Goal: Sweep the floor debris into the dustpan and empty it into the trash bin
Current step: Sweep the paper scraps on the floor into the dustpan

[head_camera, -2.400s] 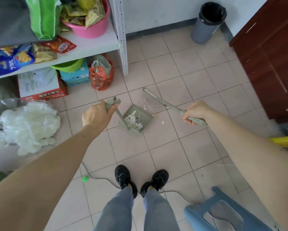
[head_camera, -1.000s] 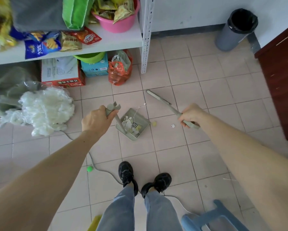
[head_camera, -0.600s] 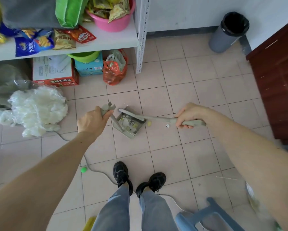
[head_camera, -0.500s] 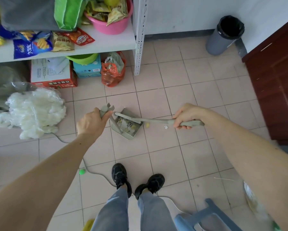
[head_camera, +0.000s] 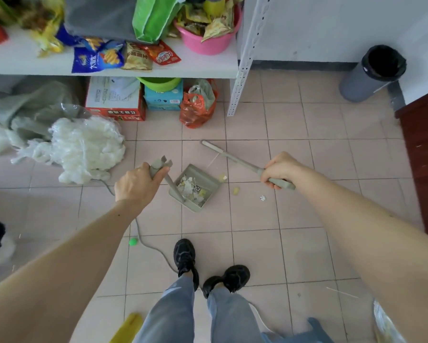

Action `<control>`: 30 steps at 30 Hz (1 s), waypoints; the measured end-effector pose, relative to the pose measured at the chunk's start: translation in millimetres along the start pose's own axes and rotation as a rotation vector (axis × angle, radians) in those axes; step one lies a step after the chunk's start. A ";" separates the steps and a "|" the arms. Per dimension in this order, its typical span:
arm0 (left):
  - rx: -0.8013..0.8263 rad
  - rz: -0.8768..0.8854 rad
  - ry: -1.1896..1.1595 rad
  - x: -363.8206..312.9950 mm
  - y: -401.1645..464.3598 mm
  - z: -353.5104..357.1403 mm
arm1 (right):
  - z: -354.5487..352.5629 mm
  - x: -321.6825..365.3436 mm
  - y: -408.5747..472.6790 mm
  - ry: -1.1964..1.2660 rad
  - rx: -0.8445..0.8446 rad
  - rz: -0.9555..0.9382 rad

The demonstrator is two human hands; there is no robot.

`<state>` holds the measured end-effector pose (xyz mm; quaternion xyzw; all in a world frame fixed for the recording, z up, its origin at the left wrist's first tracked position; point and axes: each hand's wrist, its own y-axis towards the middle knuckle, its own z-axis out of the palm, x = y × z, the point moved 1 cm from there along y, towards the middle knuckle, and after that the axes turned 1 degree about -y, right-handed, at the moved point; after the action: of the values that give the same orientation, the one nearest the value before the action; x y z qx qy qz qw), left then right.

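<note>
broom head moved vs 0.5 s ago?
Yes. The broom head then lay across the dustpan; now it sits out on the tiles beyond the pan's open edge, swung back toward the shelf post. The pan looks unmoved.

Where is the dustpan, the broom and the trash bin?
dustpan [head_camera: 209, 180]: head view, on its right wall.
broom [head_camera: 235, 159]: head view, on the middle of its stick.
trash bin [head_camera: 361, 84]: head view, on its grey side.

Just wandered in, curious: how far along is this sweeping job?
Partly done. The dustpan already holds paper scraps. The left hand grips its handle while the right hand holds the broom. A few bits remain on the floor, and nothing has gone to the trash bin yet.
</note>
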<state>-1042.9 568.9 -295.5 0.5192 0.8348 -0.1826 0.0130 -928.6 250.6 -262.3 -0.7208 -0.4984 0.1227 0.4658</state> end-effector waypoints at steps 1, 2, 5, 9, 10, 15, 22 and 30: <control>0.005 -0.012 0.002 6.3 -1.7 0.9 | 6.6 3.2 3.9 -0.014 -0.012 0.002; 0.010 -0.022 0.006 12.0 -2.8 1.7 | 12.9 4.9 8.9 -0.023 -0.019 0.006; 0.014 -0.018 0.039 25.1 -1.8 3.6 | 30.7 6.9 13.6 -0.084 0.008 0.039; 0.035 -0.001 0.043 31.1 7.0 3.7 | 49.9 6.3 10.1 -0.124 0.095 0.073; 0.042 0.007 0.045 30.6 9.1 4.3 | 51.3 5.2 7.0 -0.116 0.112 0.071; 0.056 0.089 0.061 21.4 14.5 8.2 | 33.1 2.9 -13.4 -0.043 0.207 0.048; 0.027 0.131 0.056 10.7 17.7 2.1 | 0.2 -8.0 -30.3 -0.033 0.220 -0.005; 0.017 0.182 0.103 7.4 -6.1 7.9 | -6.6 -61.8 -53.1 0.079 0.070 0.022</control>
<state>-1052.9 570.4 -302.7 0.6016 0.7822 -0.1609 -0.0178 -985.7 199.1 -234.4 -0.7137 -0.4670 0.1168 0.5088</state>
